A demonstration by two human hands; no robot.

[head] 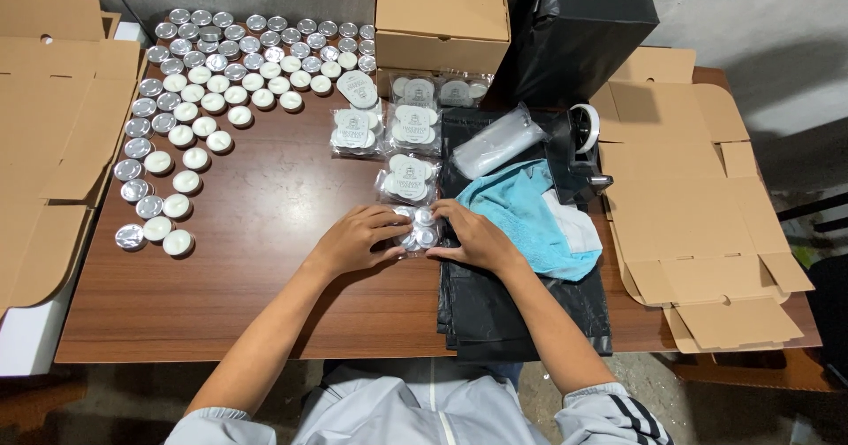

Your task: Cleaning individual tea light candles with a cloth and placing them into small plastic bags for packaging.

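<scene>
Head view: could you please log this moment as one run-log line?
left hand: holds clear packet of tealights | right hand: holds same packet | loose tealights: far-left on table | finished packets: beyond hands

Both bare forearms reach forward from grey sleeves and converge near the table's middle. The left hand (pixel 353 240) lies palm down, fingers curled inward to the right. The right hand (pixel 477 237) mirrors it, fingertips nearly meeting the left's.
</scene>
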